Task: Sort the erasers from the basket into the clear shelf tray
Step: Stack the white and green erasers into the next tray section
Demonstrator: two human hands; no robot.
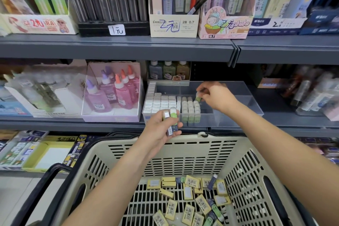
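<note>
A clear shelf tray [238, 101] stands on the middle shelf, with rows of white erasers [159, 102] on its left and green-sleeved erasers [190, 109] beside them. My right hand [216, 95] reaches into the tray and pinches a green eraser [198, 98] just above the green rows. In front of the tray's near wall, my left hand [161, 126] grips a few erasers [171, 119] upright. Below, the beige basket [183, 150] holds several loose yellow and green erasers [192, 200] on its floor.
Glue bottles in a pink box [113, 91] stand left of the tray. Small bottles [168, 70] stand behind it. Boxes of pencil leads [174, 22] line the upper shelf. The basket's black handle [45, 185] lies at the lower left. Packaged goods fill the right shelf [311, 93].
</note>
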